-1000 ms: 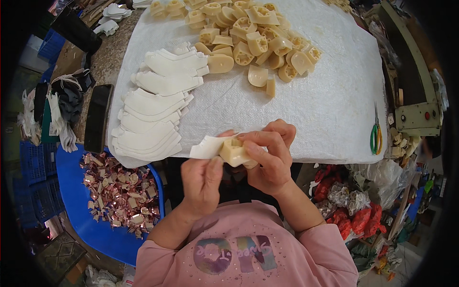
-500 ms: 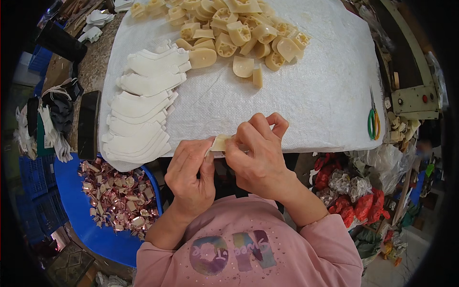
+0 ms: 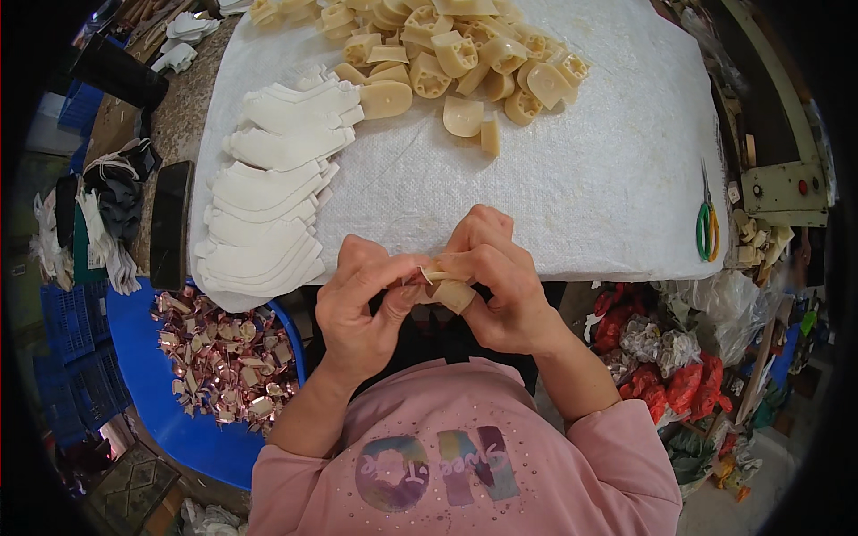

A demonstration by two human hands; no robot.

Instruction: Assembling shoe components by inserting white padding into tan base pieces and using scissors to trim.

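My left hand (image 3: 365, 304) and my right hand (image 3: 493, 279) meet just below the table's front edge, both closed around one cream plastic heel block (image 3: 450, 291) with a white cover piece wrapped on it. Fingers hide most of the block. On the white cloth (image 3: 581, 179) in front of me lies a stack of white cut cover pieces (image 3: 268, 196) at the left. A heap of cream heel blocks (image 3: 447, 54) lies at the far edge.
Green-handled scissors (image 3: 706, 228) lie at the cloth's right edge. A black phone (image 3: 170, 223) rests left of the cloth. A blue tub (image 3: 214, 366) of shiny pinkish covered pieces stands at lower left. Bags and red scraps (image 3: 679, 375) crowd the lower right.
Both hands drew back from above the cloth's edge toward my body, and the white piece that stuck out flat is now folded tightly around the block.
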